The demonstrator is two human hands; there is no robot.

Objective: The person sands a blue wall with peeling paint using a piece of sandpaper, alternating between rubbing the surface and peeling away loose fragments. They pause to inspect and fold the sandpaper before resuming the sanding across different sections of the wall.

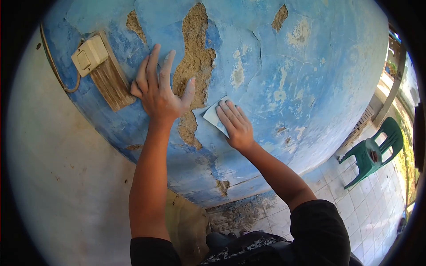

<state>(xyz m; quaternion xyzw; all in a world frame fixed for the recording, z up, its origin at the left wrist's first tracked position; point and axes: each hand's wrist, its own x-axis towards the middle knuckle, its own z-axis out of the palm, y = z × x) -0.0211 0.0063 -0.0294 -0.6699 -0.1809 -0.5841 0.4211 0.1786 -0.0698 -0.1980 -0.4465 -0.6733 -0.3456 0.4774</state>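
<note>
My left hand point(160, 91) rests on the blue wall point(257, 146) with its fingers spread, beside a long bare patch point(197, 62) where the paint and plaster have come off. Pale dust coats its fingertips. To its right, my right hand point(235, 123) presses a pale sheet of sandpaper point(214, 116) against the wall, fingers together over it. One corner of the sheet sticks out to the left, close to the lower part of the bare patch. The side of the sheet facing the wall is hidden.
A light switch point(89, 55) on a wooden board point(111, 84), with a cable, is fixed left of my left hand. Flakes and dust point(244, 217) lie on the tiled floor point(328, 195) below. A green plastic chair point(370, 155) stands at the right. A pale wall point(66, 146) meets the blue one.
</note>
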